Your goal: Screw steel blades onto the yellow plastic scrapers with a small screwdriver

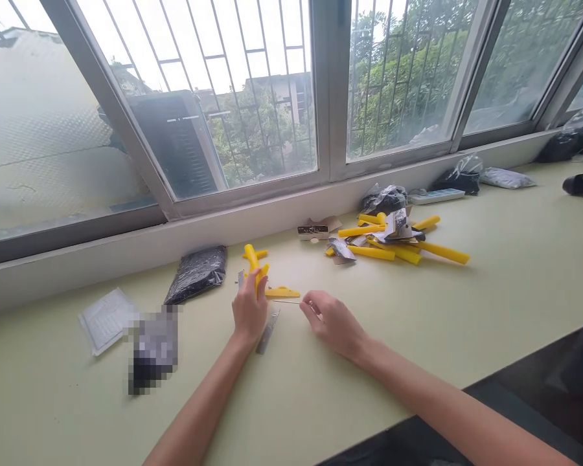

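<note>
"Yellow plastic is what the left hand [249,313] is closed on, isn't it?"

"Yes, a tool [251,254], upper end sticking out past the fingers, near the middle of the counter [330,408]. A flat yellow bar [282,292] runs out to the right of that grip; I can't tell whether it's joined on."

"And the right hand [331,320]?"

"Fingertips pinched on a thin rod [287,301]. It points left, just below the bar. Whether its tip touches anything, I can't make out."

"So which step is this?"

"I'd judge it's close fitting work: one hand steadies the tool, the other guides the rod."

"What does the next move call for?"

"A firm left grip, I'd say, and a light right pinch, so the rod can be lined up without skidding off."

"Anything in the way?"

"A metal strip [268,332] lies loose just beside the left wrist, so a sweep of that arm could knock it. The black packet [197,274] is off to the left, and the pile [383,252] of yellow pieces sits well apart, up and right, with a small box [313,233] on its near left side."
</note>
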Demonstrator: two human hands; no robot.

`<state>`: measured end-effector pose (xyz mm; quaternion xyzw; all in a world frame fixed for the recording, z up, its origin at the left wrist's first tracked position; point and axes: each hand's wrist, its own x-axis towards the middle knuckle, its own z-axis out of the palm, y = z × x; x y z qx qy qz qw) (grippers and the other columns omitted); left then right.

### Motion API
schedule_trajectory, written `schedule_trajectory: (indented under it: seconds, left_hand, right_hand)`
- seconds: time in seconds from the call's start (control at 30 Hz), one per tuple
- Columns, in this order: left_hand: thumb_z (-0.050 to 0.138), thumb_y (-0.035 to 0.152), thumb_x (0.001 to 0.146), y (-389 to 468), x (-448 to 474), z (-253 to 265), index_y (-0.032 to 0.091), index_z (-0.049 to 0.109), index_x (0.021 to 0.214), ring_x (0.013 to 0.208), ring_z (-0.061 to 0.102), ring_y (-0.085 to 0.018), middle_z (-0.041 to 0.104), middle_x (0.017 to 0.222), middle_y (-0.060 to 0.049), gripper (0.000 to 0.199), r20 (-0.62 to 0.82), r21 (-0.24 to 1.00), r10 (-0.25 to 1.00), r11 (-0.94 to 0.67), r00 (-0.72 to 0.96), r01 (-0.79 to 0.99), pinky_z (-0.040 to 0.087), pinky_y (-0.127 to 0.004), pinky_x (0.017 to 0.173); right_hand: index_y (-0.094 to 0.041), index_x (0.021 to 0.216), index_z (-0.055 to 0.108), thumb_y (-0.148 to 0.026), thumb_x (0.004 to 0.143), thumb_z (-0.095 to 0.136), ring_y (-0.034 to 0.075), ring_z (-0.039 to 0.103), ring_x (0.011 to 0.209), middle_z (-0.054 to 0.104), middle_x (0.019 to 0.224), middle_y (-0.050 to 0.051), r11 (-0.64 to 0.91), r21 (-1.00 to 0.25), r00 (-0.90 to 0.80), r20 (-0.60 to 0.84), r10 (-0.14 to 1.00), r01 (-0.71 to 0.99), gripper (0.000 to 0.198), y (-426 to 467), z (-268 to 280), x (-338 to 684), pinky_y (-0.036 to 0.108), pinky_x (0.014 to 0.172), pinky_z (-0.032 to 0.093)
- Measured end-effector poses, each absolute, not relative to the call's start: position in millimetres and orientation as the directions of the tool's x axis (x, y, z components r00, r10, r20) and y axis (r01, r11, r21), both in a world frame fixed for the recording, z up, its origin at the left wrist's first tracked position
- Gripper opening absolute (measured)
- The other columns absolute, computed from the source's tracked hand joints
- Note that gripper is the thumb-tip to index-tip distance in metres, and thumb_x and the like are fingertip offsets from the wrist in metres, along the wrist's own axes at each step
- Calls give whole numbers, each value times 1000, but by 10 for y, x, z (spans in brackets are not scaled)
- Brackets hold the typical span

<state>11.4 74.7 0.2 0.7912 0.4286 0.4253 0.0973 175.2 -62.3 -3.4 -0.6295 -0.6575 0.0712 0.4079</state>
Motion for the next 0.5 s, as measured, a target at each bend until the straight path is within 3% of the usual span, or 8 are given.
schedule_trajectory:
  seconds: [0.17, 0.27, 0.4, 0.5]
  left_hand:
    - [40, 38, 105, 738, 70, -7, 24, 62, 129, 83, 65, -23, 71, 99, -8, 36, 656, 246, 657, -651, 371, 718, 45, -36, 78]
    - [43, 36, 103, 743, 45, -30, 25, 65, 130, 90, 63, -27, 69, 100, -10, 36, 594, 141, 677, -619, 434, 773, 43, -41, 83]
    - [43, 33, 102, 770, 25, -44, 23, 71, 119, 101, 60, -32, 67, 105, -13, 34, 539, 124, 734, -554, 413, 823, 43, -48, 88]
    - [40, 33, 102, 736, 4, -3, 21, 70, 116, 110, 58, -33, 66, 114, -15, 35, 604, 173, 704, -572, 373, 802, 44, -50, 91]
  right_hand:
    - [-20, 87, 62, -21, 100, 48, 14, 56, 71, 63, 85, 3, 427, -386, -265, 405, 875, 818, 19, -687, -19, 1690, 27, 67, 39]
    - [-19, 89, 63, -20, 100, 50, 14, 57, 73, 64, 87, 3, 494, -372, -342, 404, 848, 786, 17, -591, -34, 1692, 26, 69, 40]
    - [-18, 84, 61, -17, 98, 52, 15, 58, 77, 65, 86, 4, 365, -407, -180, 425, 887, 838, 17, -361, -58, 1796, 26, 72, 42]
    - [-18, 82, 60, -13, 97, 51, 18, 59, 82, 65, 86, 6, 201, -433, 12, 440, 898, 879, 18, -205, -83, 1978, 27, 74, 42]
